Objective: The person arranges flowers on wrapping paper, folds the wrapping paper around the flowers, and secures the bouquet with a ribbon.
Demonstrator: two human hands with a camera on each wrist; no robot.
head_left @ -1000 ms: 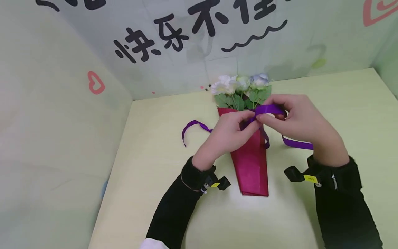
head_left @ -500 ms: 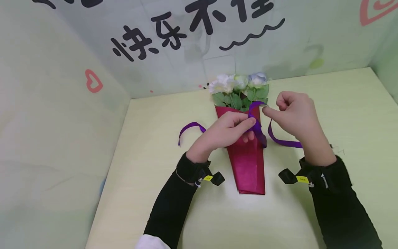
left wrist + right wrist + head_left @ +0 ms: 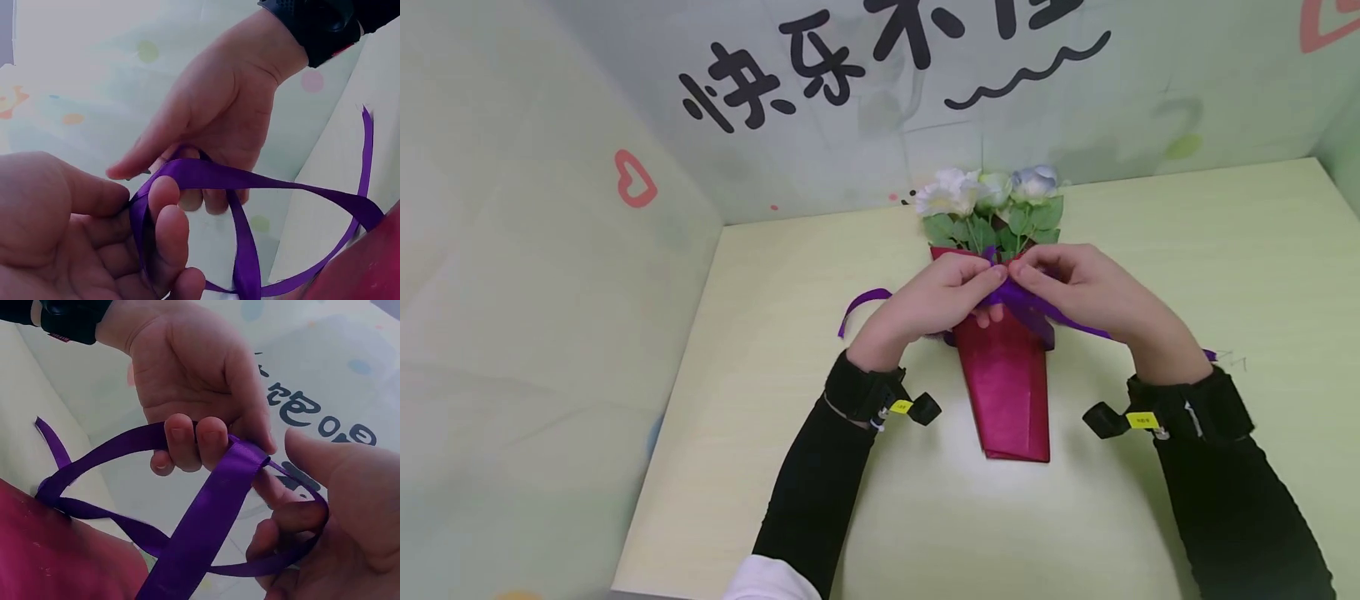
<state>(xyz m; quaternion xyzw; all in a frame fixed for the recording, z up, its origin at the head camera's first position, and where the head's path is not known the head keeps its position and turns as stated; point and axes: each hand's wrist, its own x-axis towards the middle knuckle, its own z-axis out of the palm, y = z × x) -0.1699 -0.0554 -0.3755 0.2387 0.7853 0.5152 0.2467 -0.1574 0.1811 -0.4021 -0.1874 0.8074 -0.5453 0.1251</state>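
A flower bouquet (image 3: 973,200) in dark-red wrapping (image 3: 1006,392) lies on the table. Around its upper part runs a purple ribbon (image 3: 1033,312), looped above the wrapping. The left hand (image 3: 936,304) pinches the ribbon between thumb and fingers, with a band of ribbon (image 3: 203,512) hanging from that grip in the right wrist view. Facing it, the right hand (image 3: 1086,287) has its fingers curled at the ribbon loop, which passes across them (image 3: 290,515). Both hands' fingertips nearly meet over the wrapping's top edge.
Loose ribbon tails lie to the left (image 3: 861,300) and right (image 3: 1210,354) of the bouquet. Behind the pale table (image 3: 790,400) stands a wall (image 3: 820,167) with black lettering, close to the flower heads. A side wall (image 3: 535,317) borders the left.
The right hand first let the ribbon's raised loop drop and drew back right, then came in again beside the left hand. The left hand has kept its pinch. The head view has shifted slightly.
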